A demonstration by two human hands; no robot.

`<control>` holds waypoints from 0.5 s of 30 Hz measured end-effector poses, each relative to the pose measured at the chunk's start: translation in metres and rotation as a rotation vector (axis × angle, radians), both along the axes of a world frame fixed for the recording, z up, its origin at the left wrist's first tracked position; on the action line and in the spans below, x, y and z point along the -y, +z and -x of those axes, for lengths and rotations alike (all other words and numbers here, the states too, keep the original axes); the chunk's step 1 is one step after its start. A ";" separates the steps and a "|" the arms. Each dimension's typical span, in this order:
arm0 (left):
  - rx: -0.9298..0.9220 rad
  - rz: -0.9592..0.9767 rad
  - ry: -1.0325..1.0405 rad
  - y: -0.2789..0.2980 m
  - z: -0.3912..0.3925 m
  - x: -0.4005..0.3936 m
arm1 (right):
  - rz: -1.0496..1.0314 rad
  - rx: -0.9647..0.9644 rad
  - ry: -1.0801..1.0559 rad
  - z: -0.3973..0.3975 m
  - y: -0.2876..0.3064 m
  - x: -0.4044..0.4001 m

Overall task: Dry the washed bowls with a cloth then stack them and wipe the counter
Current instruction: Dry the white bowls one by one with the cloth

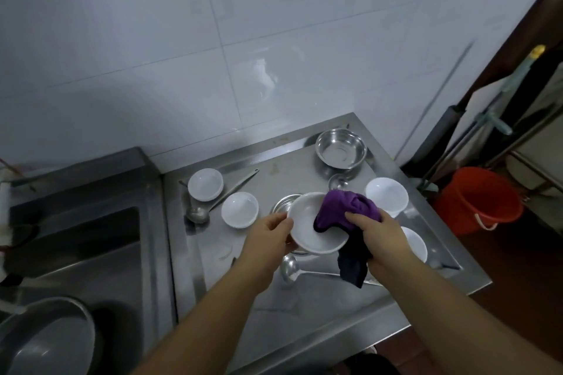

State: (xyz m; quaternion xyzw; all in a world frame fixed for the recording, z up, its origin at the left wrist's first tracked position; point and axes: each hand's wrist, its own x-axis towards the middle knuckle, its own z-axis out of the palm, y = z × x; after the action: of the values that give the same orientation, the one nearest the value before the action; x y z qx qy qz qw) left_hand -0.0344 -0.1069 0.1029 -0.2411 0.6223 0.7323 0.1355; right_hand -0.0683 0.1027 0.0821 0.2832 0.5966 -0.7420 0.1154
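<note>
While you stand over the steel desk (304, 307), the sink (91, 246) lies well to the left of your left hand, with a wide metal basin (45, 341) at its near corner. An orange bucket (478, 201) sits on the floor, off to the right of your right hand.

Beyond both hands, at the far side of the desk, stands a steel bowl (340, 148). Your left hand (271, 237) grips the near-left rim of a white bowl (307, 231), thumb on the rim and fingers curled underneath, holding it tilted above the desk. Your right hand (380, 237) is closed around a purple cloth (341, 213), pressing its bunched end into the bowl; the loose tail of the cloth hangs down below that hand.

Two more white bowls rest on the desk: one (386, 195) just beyond your right hand and one (414, 243) just to its right, partly hidden by it. Two white bowls, one (205, 184) farther and one (239, 209) nearer, sit beyond your left hand. A steel ladle (292, 268) lies beneath the held bowl, between your wrists, and another ladle (199, 213) lies beside the left pair of bowls.
</note>
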 end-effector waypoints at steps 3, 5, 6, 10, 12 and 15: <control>0.022 -0.016 -0.015 -0.007 0.009 -0.030 | -0.052 0.006 -0.012 0.010 -0.017 -0.036; 0.050 -0.024 -0.013 -0.014 0.018 -0.054 | -0.086 0.017 0.000 0.019 -0.026 -0.063; 0.067 -0.026 -0.010 -0.018 0.022 -0.067 | -0.110 0.021 0.008 0.024 -0.030 -0.077; 0.132 -0.037 0.003 -0.031 0.040 -0.125 | -0.235 0.030 0.054 0.043 -0.041 -0.133; 0.162 -0.024 0.010 -0.038 0.046 -0.155 | -0.294 0.026 0.062 0.051 -0.048 -0.162; 0.225 -0.011 0.044 -0.052 0.055 -0.195 | -0.346 0.019 0.080 0.060 -0.061 -0.204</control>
State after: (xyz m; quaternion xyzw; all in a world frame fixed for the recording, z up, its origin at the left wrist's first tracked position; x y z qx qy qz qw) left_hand -0.0893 0.0885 0.0510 -0.3344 0.5939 0.7067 0.1897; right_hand -0.1283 0.3069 0.0212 0.2819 0.7250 -0.6204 0.1002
